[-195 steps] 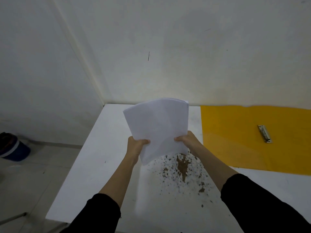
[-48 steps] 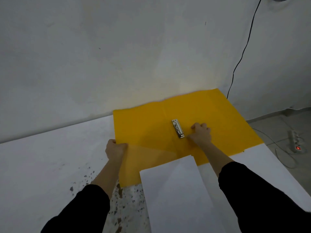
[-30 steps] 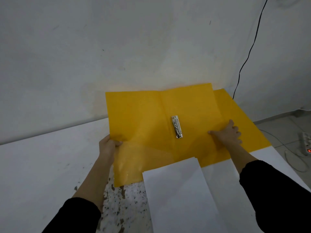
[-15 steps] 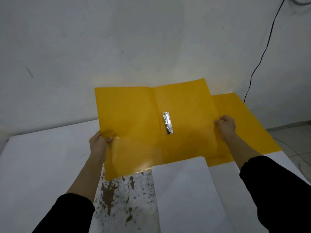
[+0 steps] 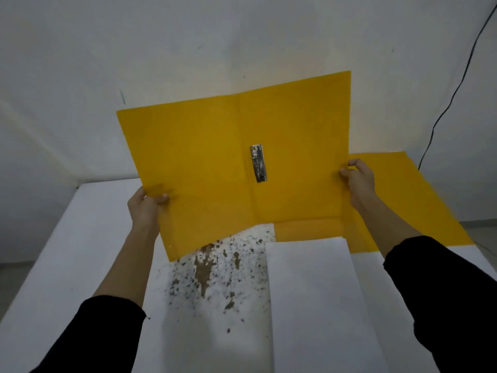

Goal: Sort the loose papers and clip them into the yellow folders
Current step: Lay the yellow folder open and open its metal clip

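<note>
Since half a second ago, the open yellow plastic folder (image 5: 215,146) has risen clear of the white, brown-stained table (image 5: 80,238) and swung toward its left edge. That bares more of a second yellow folder (image 5: 398,200), which lies flat at the far right corner. The stack of white loose papers (image 5: 317,297) lies toward the near right corner, its long axis running near to far. The left hand (image 5: 145,208) and right hand (image 5: 359,181) each pinch a side edge of the lifted folder, and the right is nearer the papers. The silver metal clip (image 5: 258,162) runs roughly parallel to the stack.
</note>
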Action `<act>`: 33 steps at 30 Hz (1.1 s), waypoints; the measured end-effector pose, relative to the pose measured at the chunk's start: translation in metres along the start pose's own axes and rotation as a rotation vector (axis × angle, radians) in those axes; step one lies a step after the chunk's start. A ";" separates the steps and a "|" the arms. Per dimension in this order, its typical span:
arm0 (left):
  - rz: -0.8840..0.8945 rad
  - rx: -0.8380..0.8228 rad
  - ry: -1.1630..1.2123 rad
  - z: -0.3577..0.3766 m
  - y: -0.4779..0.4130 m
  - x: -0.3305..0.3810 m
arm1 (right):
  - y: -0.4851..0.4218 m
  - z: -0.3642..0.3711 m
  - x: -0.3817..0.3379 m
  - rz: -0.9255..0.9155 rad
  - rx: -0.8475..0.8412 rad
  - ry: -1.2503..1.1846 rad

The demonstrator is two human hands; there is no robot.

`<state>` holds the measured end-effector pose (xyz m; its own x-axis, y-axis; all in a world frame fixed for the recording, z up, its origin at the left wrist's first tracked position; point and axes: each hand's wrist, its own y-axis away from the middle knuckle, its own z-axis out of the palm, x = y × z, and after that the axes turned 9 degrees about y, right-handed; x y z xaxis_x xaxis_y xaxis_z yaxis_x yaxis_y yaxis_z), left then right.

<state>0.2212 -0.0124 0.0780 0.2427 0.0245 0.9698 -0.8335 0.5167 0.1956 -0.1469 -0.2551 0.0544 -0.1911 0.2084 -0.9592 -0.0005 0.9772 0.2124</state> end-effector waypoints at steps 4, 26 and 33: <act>-0.014 0.052 -0.143 -0.041 -0.003 0.020 | 0.021 0.026 -0.005 0.025 -0.047 0.104; -0.393 0.207 -0.583 -0.225 0.003 -0.073 | 0.149 0.110 0.130 0.346 -0.013 0.704; -0.197 0.175 -0.778 -0.227 0.001 -0.089 | 0.168 0.114 0.134 0.269 0.034 0.791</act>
<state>0.3116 0.1804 -0.0410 0.0325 -0.6865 0.7264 -0.8927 0.3069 0.3300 -0.0610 -0.0583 -0.0598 -0.8132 0.3566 -0.4599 0.1709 0.9017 0.3970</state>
